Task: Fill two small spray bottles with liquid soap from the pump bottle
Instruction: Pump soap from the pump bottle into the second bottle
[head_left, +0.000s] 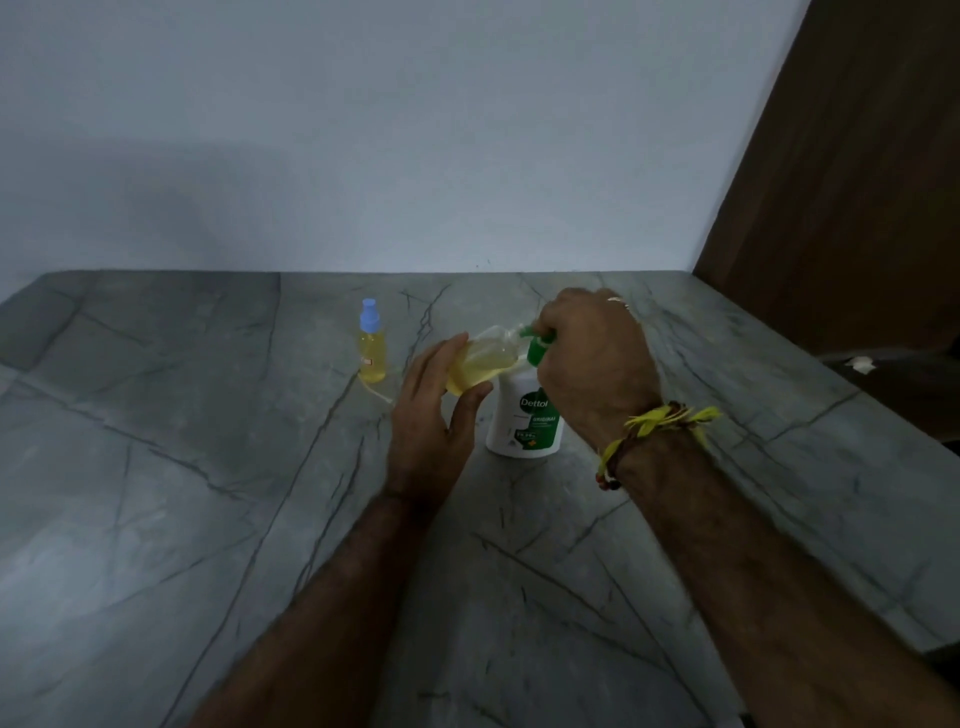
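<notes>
A white pump bottle (522, 423) with a green label and green pump head stands on the grey stone counter (208, 493). My right hand (592, 364) covers the pump head from above, fingers curled round it. My left hand (436, 410) holds a small clear spray bottle (483, 358) tilted, its open neck up against the green nozzle; yellow liquid fills much of it. A second small spray bottle (372, 345), capped in pale blue and full of yellow liquid, stands upright to the left.
A pale wall runs along the back of the counter. A dark wooden panel (841, 182) rises at the right. Something small and white (862, 365) lies beyond the counter's right edge.
</notes>
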